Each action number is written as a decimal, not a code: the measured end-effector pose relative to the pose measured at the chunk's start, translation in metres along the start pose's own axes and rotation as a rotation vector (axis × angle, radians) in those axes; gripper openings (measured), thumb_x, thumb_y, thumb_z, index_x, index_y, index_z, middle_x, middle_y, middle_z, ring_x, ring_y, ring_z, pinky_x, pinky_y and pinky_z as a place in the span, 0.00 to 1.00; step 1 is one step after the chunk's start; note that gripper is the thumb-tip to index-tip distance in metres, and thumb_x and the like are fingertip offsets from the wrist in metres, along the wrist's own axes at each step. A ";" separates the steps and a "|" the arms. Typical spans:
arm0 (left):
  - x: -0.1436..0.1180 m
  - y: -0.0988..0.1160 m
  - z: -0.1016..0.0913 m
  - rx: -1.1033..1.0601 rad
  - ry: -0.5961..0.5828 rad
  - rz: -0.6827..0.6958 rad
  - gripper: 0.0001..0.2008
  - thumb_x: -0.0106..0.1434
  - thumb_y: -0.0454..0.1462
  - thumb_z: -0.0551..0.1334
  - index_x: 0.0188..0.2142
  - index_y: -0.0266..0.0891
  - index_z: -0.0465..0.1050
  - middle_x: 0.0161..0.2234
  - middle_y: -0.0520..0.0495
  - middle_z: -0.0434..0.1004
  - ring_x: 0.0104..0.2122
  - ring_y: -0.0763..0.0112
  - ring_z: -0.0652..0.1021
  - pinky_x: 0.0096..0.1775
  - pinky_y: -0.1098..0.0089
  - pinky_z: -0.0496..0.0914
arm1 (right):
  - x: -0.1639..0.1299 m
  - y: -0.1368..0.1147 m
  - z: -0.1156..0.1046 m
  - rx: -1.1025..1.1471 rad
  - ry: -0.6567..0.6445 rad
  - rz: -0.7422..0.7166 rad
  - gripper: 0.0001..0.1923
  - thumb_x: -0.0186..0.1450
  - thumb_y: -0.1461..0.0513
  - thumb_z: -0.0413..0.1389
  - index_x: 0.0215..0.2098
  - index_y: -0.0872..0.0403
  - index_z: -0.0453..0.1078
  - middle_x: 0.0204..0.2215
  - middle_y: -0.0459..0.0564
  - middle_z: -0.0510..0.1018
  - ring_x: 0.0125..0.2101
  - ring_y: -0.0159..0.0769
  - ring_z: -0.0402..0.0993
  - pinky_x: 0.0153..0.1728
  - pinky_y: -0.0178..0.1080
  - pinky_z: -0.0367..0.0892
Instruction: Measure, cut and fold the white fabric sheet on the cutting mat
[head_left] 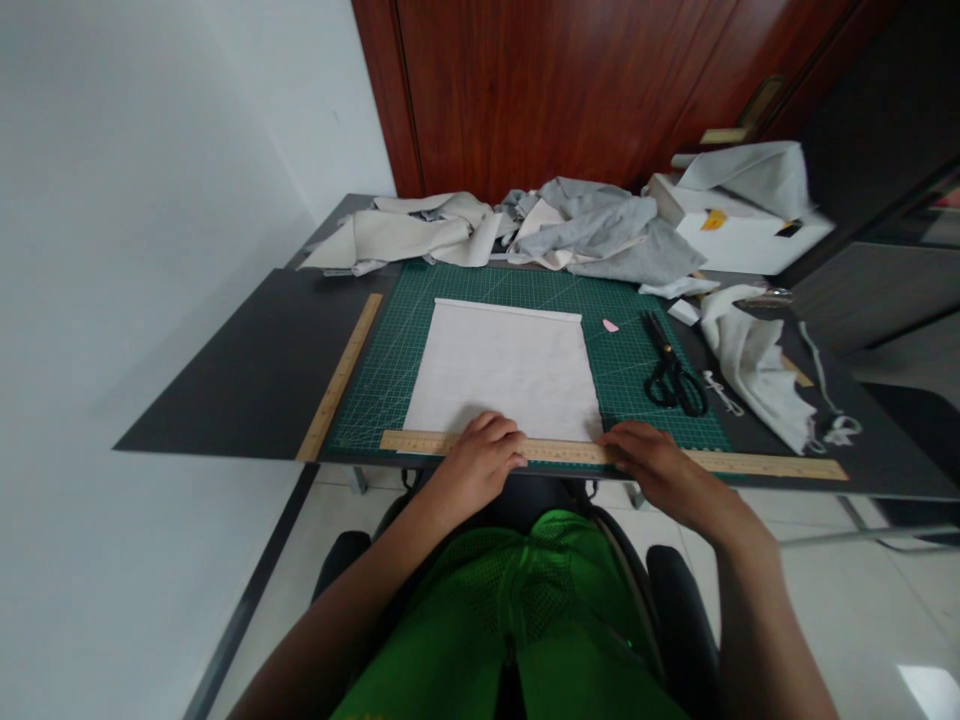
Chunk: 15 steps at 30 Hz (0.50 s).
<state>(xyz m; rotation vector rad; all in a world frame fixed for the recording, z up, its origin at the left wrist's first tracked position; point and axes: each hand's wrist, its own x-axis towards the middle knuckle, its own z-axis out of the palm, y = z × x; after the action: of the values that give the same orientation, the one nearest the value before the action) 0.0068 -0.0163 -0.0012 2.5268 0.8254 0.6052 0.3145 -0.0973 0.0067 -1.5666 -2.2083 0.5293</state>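
Observation:
A pale rectangular piece of fabric [506, 365] lies flat on the green cutting mat [382, 355], a narrow fold along its far edge. Across its near edge runs a long wooden ruler [765, 464], parallel to the table's front. My left hand [486, 455] is closed over the ruler near the middle of the fabric, fingers bent on top. At the fabric's near right corner, my right hand [649, 460] grips the ruler with its fingers together; the fingertips reach the fabric's corner. Both thumbs are partly hidden.
Black scissors [673, 375] and a small pink scrap [610, 325] lie right of the fabric. A second wooden ruler [341, 375] borders the mat's left side. Crumpled grey cloth [607, 230] and a white box [739, 235] stand behind. Another cloth piece [754, 360] lies at right.

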 end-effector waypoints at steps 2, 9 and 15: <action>0.000 -0.001 0.001 -0.004 0.002 0.003 0.04 0.70 0.35 0.65 0.44 0.41 0.76 0.44 0.47 0.77 0.50 0.60 0.71 0.53 0.59 0.69 | 0.000 0.000 0.000 0.000 -0.011 0.004 0.20 0.68 0.68 0.51 0.55 0.47 0.72 0.51 0.55 0.77 0.54 0.47 0.73 0.55 0.54 0.70; -0.001 -0.004 0.006 0.005 0.008 0.006 0.02 0.70 0.35 0.64 0.42 0.40 0.75 0.43 0.47 0.76 0.49 0.60 0.71 0.54 0.59 0.69 | -0.003 0.001 0.004 0.013 0.020 0.032 0.20 0.69 0.67 0.50 0.57 0.48 0.71 0.54 0.57 0.75 0.56 0.47 0.71 0.59 0.56 0.68; 0.000 -0.003 0.005 -0.007 0.012 0.007 0.03 0.70 0.35 0.64 0.42 0.40 0.76 0.43 0.47 0.76 0.49 0.59 0.71 0.53 0.58 0.69 | -0.003 0.000 0.003 0.054 0.001 0.035 0.20 0.69 0.67 0.49 0.56 0.48 0.71 0.54 0.56 0.74 0.56 0.46 0.71 0.59 0.53 0.68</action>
<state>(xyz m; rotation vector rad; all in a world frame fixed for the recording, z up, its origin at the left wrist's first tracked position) 0.0076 -0.0153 -0.0073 2.5233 0.8176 0.6256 0.3137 -0.1010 0.0038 -1.5804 -2.1512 0.5931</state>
